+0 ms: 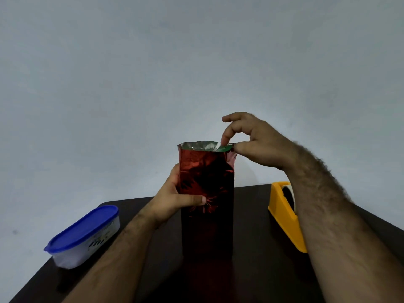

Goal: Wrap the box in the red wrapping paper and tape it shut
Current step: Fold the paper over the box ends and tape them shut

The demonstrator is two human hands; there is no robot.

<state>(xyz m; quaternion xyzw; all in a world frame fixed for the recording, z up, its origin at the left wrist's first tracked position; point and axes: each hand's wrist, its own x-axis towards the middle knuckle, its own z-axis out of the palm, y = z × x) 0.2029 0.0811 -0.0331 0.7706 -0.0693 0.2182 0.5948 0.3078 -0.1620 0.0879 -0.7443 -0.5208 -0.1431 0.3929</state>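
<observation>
The box stands upright on the dark table [258,270], sheathed in shiny red wrapping paper [207,193] with a faint starburst print. The paper's top end stands open above the box, showing its silver inside [200,146]. My left hand [175,200] grips the wrapped box at mid-height from the left, thumb across the front. My right hand [251,141] is above the top right corner and pinches the paper's upper edge between thumb and a fingertip. The box itself is hidden under the paper.
A yellow tape dispenser [284,213] sits on the table to the right, partly behind my right forearm. A white oval container with a blue lid [85,235] lies at the table's left corner. A plain grey wall stands behind.
</observation>
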